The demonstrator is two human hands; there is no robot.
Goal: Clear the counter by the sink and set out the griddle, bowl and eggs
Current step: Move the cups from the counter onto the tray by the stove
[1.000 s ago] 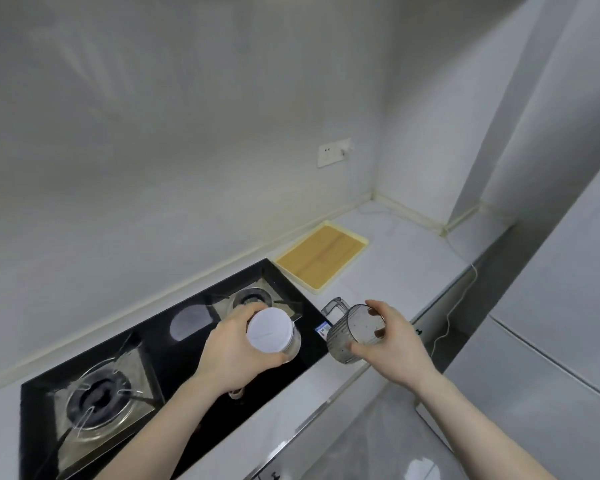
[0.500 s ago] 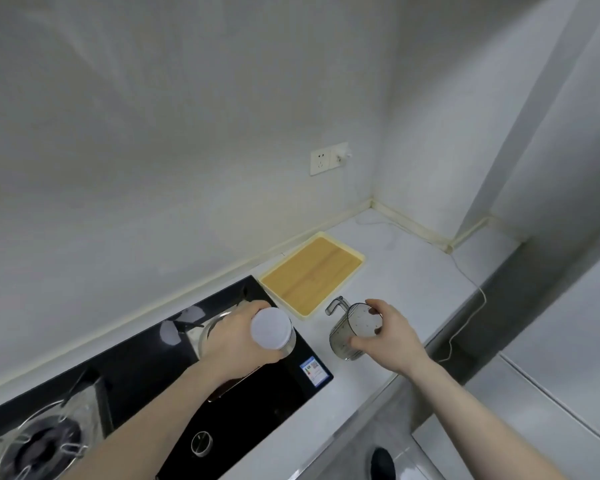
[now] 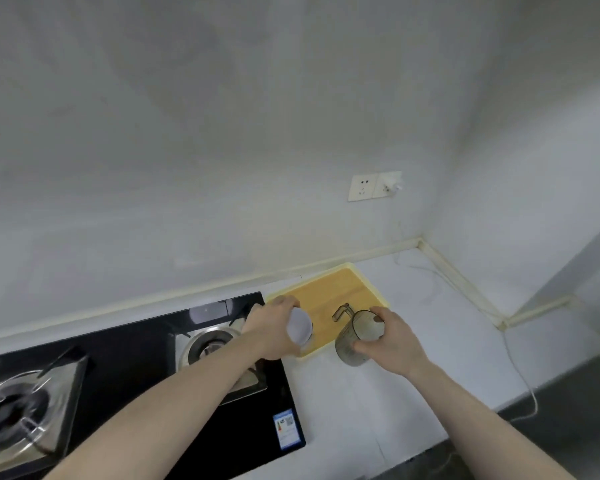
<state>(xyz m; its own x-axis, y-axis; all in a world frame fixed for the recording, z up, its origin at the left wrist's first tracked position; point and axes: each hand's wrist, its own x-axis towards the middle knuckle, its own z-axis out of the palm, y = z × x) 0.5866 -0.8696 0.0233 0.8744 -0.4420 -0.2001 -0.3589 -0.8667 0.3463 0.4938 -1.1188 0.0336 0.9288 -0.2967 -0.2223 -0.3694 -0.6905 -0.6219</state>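
The left hand [image 3: 274, 327] is wrapped around a white-lidded jar [image 3: 300, 328], tilted so its round lid faces the camera, held over the near-left corner of the cutting board [image 3: 329, 296]. The right hand [image 3: 392, 344] grips a smoky transparent measuring jug [image 3: 355, 337] by its rim and side, handle pointing far-left; its base seems to hang over the board's near edge, though whether it touches down is hard to tell. Both items sit just beside each other, so the coming put-down likely turns on the free white countertop [image 3: 413, 386] to the right and near side, closer to the right hand. The gas hob [image 3: 125, 368] lies left, its right burner [image 3: 210, 346] under the left forearm. A thin white cable [image 3: 515, 362] trails along the right counter from the wall socket [image 3: 374, 186] and could snag. Griddle, bowl and eggs are not in view.
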